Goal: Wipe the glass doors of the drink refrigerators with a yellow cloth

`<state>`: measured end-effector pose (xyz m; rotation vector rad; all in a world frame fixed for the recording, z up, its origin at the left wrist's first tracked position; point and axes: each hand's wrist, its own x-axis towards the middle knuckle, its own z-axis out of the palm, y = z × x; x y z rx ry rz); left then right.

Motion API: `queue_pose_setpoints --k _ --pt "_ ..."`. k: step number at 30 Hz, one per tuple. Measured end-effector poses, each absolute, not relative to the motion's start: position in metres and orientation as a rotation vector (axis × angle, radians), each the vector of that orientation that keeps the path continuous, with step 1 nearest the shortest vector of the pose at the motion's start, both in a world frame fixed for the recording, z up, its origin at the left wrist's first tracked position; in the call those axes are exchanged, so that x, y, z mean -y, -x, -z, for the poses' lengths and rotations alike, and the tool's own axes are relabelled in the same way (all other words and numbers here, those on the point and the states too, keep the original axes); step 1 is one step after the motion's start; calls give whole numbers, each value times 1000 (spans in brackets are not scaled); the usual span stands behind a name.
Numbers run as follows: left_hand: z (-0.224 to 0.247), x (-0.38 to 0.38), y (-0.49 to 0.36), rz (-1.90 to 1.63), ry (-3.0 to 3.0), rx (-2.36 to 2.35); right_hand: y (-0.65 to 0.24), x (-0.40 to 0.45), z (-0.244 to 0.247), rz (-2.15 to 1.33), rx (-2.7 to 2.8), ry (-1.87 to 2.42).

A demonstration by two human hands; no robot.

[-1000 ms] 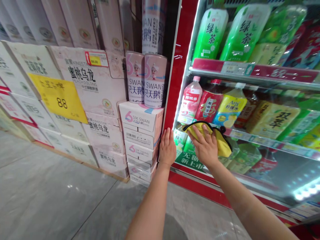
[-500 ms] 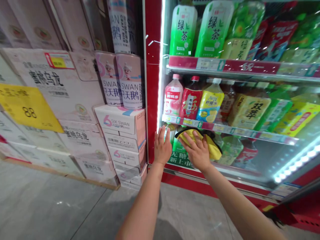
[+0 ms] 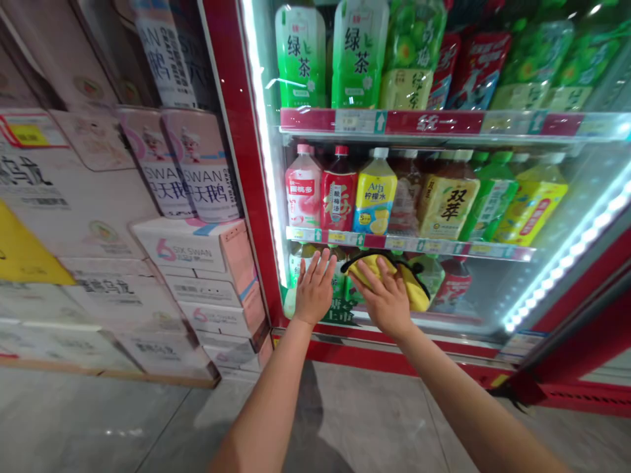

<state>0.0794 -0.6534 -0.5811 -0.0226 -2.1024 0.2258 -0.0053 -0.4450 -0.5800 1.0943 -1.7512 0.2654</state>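
Observation:
My left hand [image 3: 315, 287] is spread with its fingers stretched upward, laid against or just before the front of a lit drinks cooler, over the lowest row of bottles. To its right, my right hand [image 3: 387, 295] presses a yellow cloth [image 3: 418, 292] with black edging against the cooler's front, fingers spread over it. Part of the cloth lies hidden beneath the palm. Just above the hands, a pink-capped bottle [image 3: 303, 190], a red bottle [image 3: 339, 197] and a yellow-and-blue lemon drink bottle [image 3: 375, 197] stand on the middle shelf.
Green tea bottles [image 3: 359, 56] fill the upper shelf. The cooler's red frame [image 3: 241, 164] rises at the left, beside stacked cartons [image 3: 182, 253] and tall cans [image 3: 202, 164]. A yellow price sign [image 3: 24, 253] hangs on the cartons. Grey floor [image 3: 118, 420] lies below.
My view has swung right, so the cooler and cartons sit further left. Both hands have shifted right across the cooler's front, the cloth moving with my right hand.

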Motion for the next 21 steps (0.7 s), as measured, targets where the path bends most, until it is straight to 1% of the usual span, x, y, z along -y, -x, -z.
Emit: queue_pose_setpoints --k 3,5,9,12,16,19,21 --pt "581 648 -72 -235 41 2044 6 437 594 -106 1721 -1301" --pt "582 645 -68 -230 54 2028 13 425 593 -66 1749 -1324" --pt "579 642 -64 -233 74 2056 30 405 581 -160 1772 -1126" --pt "577 639 -62 -253 126 2048 35 399 591 -216 1738 -990" --pt "580 631 -59 -311 224 2018 31 404 608 -209 1710 -1037" --pt "584 623 -53 -318 238 2014 32 405 594 -180 1727 -1108" --pt "586 619 -49 -306 227 2006 39 399 582 -215 1749 -1035"
